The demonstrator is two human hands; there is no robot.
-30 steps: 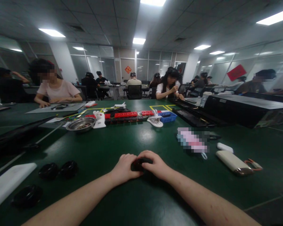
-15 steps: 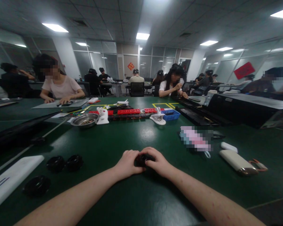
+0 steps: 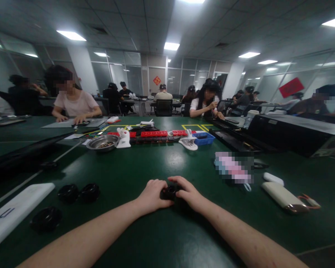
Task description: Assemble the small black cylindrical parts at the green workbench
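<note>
Between my hands, low over the green table (image 3: 114, 238), is a small black round part (image 3: 172, 190) with a hole or hollow in its middle. My left hand (image 3: 153, 195) grips it from the left, thumb in front and fingers behind. From the right, my right hand (image 3: 190, 193) curves round it, its thumb at the near side and a forefinger reaching over the back. The fingers partly cover the part. To the left lie three larger black ring-like pieces, two side by side (image 3: 68, 192) (image 3: 89, 191) and one nearer me (image 3: 46, 219).
A white power bank (image 3: 19, 212) lies at left. Farther back are a metal bowl (image 3: 103, 143), white clamps (image 3: 188, 140), a red-and-black strip (image 3: 153, 134) and a blue tray (image 3: 203, 139). A beige case (image 3: 284, 197) sits right. Co-workers (image 3: 75, 100) sit opposite.
My right hand's fingers have loosened and shifted slightly around the black part, showing more of it. The left hand keeps its hold. The whole view has shifted a little.
</note>
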